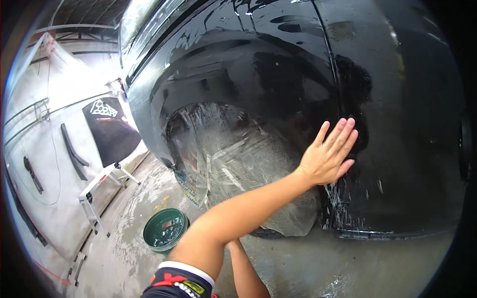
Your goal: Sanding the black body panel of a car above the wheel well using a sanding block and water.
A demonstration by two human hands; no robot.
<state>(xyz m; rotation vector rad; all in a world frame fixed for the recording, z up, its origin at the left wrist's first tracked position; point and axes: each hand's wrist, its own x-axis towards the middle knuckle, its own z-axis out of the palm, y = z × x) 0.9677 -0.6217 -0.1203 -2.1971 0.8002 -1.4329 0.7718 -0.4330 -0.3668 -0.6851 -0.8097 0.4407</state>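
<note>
My left hand (pixel 328 155) lies flat on the wet black body of a car, its fingers stretched out. It is beside the seam between the fender (pixel 278 64) and the door panel (pixel 407 149). Water and whitish drips run down the panel just below the palm. Left of the hand, the wheel arch is filled with clear plastic sheeting (pixel 233 154) that covers the wheel. My right forearm shows at the bottom, passing behind my left arm; the right hand itself is hidden there.
A green bucket (pixel 155 240) with water stands on the wet concrete floor (pixel 124 258), left of the wheel. Farther left is a low metal step bench (pixel 97 184). A dark panel (pixel 112 134) leans against the white-sheeted wall, where black trim strips (pixel 72 151) hang.
</note>
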